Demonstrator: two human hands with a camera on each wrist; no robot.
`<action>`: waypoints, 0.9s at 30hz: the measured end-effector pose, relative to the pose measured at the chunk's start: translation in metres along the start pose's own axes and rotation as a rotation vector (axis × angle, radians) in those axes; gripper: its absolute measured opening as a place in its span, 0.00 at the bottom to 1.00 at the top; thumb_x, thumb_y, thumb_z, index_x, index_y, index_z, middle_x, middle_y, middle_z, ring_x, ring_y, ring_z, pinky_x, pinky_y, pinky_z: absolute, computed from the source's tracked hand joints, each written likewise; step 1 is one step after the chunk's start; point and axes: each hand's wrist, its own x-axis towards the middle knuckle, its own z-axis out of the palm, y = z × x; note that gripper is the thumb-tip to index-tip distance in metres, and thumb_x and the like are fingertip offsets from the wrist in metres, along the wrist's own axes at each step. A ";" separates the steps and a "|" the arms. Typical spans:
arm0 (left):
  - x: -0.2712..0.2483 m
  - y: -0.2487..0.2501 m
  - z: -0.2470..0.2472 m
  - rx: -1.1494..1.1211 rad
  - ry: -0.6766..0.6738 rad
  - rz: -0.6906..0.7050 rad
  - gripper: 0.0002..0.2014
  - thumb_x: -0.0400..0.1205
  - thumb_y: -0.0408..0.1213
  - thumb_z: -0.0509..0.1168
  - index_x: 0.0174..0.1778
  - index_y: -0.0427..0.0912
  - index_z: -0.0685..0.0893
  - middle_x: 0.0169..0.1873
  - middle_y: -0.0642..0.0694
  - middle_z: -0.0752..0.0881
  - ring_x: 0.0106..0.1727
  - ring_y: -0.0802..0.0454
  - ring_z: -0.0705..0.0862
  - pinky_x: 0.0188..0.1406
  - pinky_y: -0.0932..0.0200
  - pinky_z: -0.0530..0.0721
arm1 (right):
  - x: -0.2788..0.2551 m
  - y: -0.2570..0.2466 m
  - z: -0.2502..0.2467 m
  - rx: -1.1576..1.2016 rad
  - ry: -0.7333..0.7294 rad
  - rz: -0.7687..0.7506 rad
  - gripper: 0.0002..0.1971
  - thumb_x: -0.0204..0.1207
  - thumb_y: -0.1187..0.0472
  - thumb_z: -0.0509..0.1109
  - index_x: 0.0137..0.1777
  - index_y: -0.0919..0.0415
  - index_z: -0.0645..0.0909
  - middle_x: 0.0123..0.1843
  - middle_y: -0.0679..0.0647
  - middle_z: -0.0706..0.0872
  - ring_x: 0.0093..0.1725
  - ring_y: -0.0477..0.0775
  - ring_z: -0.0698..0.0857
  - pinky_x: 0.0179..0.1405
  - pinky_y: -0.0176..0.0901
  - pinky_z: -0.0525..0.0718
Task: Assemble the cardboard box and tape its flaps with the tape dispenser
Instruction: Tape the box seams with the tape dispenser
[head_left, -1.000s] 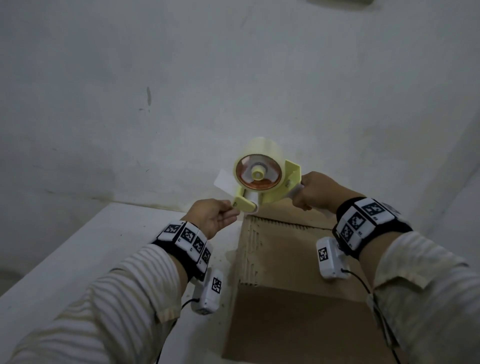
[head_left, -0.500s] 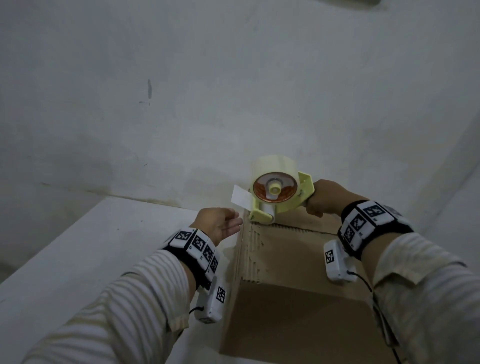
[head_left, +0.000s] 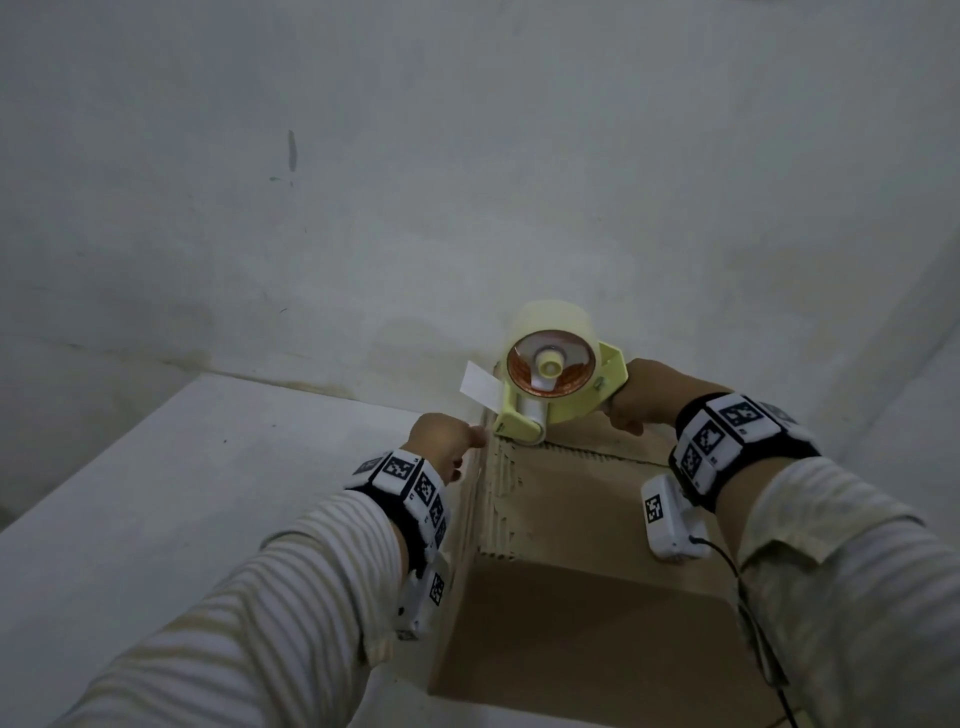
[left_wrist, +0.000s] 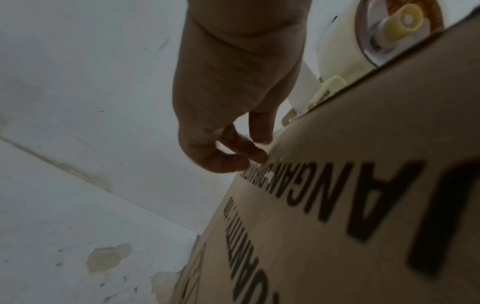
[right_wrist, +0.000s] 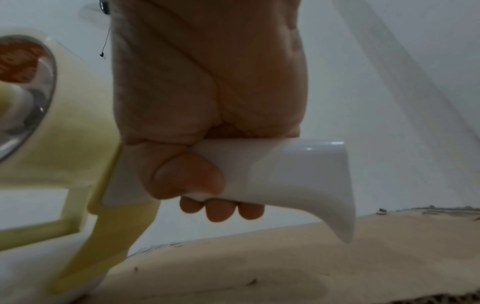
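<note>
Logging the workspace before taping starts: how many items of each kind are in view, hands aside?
Cardboard box: 1
Tape dispenser: 1
Tape roll, on the dispenser: 1
Wrist cameras: 2
Total: 5

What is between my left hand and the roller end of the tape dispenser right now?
In the head view, only the top corner edge of the cardboard box separates the left hand from the tape dispenser; its white tape tab juts out just above that gap.
</note>
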 end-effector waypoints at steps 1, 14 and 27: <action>0.000 -0.001 0.000 0.103 0.006 0.037 0.06 0.80 0.34 0.67 0.40 0.36 0.79 0.35 0.41 0.79 0.32 0.46 0.75 0.36 0.54 0.78 | 0.000 0.000 0.000 -0.012 0.000 0.003 0.17 0.59 0.75 0.70 0.18 0.62 0.69 0.32 0.61 0.77 0.31 0.58 0.73 0.32 0.44 0.73; -0.018 0.004 0.003 -0.047 -0.086 0.217 0.06 0.83 0.31 0.60 0.41 0.39 0.81 0.49 0.33 0.85 0.48 0.41 0.83 0.53 0.45 0.85 | -0.005 -0.005 -0.001 -0.086 -0.030 0.013 0.19 0.62 0.75 0.71 0.18 0.61 0.67 0.26 0.57 0.73 0.26 0.54 0.70 0.27 0.39 0.69; -0.045 0.016 0.000 0.223 -0.213 0.140 0.09 0.84 0.28 0.55 0.47 0.37 0.81 0.41 0.40 0.84 0.39 0.42 0.81 0.39 0.52 0.84 | -0.028 -0.012 -0.008 -0.230 -0.051 -0.017 0.05 0.71 0.70 0.71 0.40 0.65 0.76 0.33 0.57 0.75 0.33 0.55 0.75 0.40 0.45 0.74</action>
